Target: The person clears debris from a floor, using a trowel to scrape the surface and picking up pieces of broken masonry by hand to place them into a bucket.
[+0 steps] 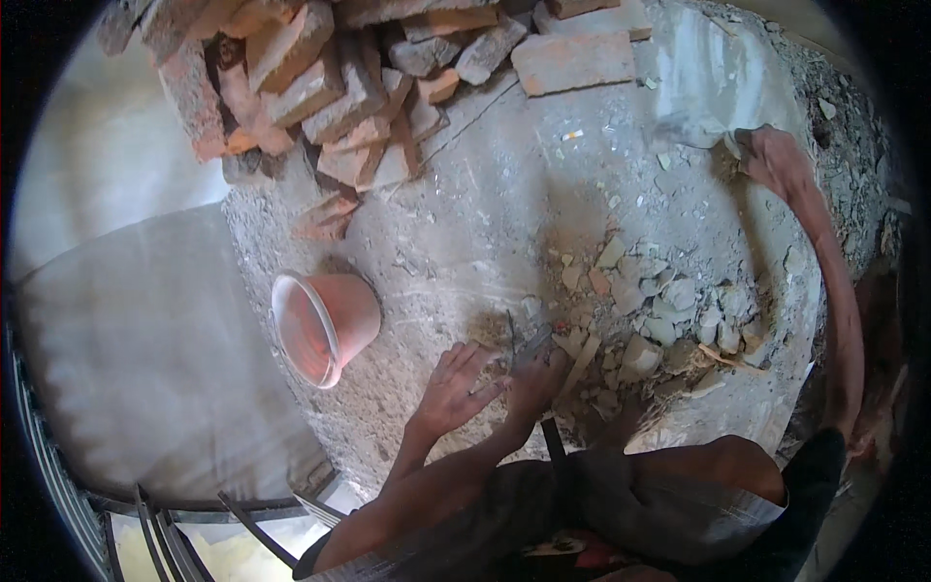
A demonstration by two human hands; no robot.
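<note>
Red and grey bricks (335, 102) lie heaped at the far left of the dusty ground (456, 233), piled loosely at odd angles, probably to leave the middle free. One flat brick (572, 63) sits to the right of the heap, broad face up.

My right hand (781, 160) is far out at the upper right, fingers closed around a small hand tool (743, 142); blur hides its exact shape. I judge that the long reach lets it work low against the ground, by the far edge.

My left hand (456, 381) is near my body, back upward, fingers loosely spread, gripping nothing that I can see. It may be there to steady me while the other arm is stretched out; whether the palm bears weight, I cannot tell.

Broken chunks (681, 294) lie gathered in a loose patch between my two hands, with a thin splinter (729, 360) among them. A pink bucket (359, 308) stands just left of my left hand, seemingly upright, perhaps placed there for easy reach.
</note>
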